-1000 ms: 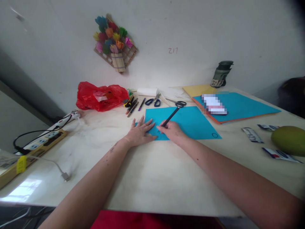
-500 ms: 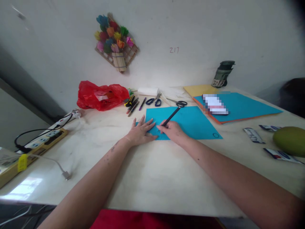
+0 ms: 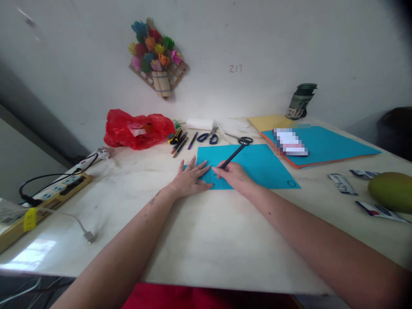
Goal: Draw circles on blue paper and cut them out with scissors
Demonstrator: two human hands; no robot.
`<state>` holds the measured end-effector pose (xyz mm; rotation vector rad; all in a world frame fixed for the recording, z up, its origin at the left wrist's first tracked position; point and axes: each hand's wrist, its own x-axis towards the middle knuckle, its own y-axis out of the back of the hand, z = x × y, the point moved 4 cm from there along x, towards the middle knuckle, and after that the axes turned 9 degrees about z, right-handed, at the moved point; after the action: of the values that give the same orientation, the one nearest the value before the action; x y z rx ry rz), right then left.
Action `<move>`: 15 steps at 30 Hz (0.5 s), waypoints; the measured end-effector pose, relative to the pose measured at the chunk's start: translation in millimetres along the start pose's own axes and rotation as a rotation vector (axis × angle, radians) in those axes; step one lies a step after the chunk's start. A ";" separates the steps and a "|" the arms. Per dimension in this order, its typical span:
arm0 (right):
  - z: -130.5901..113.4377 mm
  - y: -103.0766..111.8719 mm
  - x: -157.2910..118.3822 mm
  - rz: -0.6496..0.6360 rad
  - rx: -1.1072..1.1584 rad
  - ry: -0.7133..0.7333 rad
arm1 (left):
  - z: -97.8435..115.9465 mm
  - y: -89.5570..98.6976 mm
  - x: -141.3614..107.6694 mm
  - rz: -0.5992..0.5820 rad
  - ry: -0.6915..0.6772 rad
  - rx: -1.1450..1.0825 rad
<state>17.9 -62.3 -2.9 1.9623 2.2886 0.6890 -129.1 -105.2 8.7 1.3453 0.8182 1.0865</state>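
A sheet of blue paper (image 3: 257, 165) lies on the pale table in front of me, with a small dark circle drawn near its lower right corner. My left hand (image 3: 192, 177) rests flat on the paper's left part, fingers spread. In my right hand (image 3: 232, 174) is a black pen (image 3: 233, 156), tilted up to the right, its lower end close to the paper beside my left fingertips. Whatever mark lies under the tip is too small to make out. Just beyond the paper's top edge lie black-handled scissors (image 3: 245, 140) and blue-handled scissors (image 3: 213, 138).
A red plastic bag (image 3: 137, 131) and several pens (image 3: 180, 146) lie at the back left. A phone (image 3: 291, 142) sits on stacked coloured sheets (image 3: 341, 143) at right, near a bottle (image 3: 301, 101), small packets (image 3: 343, 183) and a green fruit (image 3: 391, 192). A power strip (image 3: 58, 189) lies left.
Almost nothing differs. My right hand and the pen have shifted very slightly on the paper, while my left hand stays in place.
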 end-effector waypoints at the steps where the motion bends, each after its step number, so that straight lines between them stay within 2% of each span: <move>1: 0.9 -0.5 0.2 -0.001 -0.004 0.001 | 0.0 0.0 -0.1 0.001 0.000 0.002; 8: 9.0 -5.2 1.3 -0.008 -0.078 0.055 | 0.3 0.1 0.2 -0.007 0.008 0.012; 15: 3.4 -4.5 -0.1 -0.009 -0.128 0.067 | -1.4 -1.5 0.4 0.002 -0.004 0.000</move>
<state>14.8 -61.7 -7.6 1.8986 2.2268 0.8903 -130.0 -104.2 7.1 1.3481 0.8142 1.0846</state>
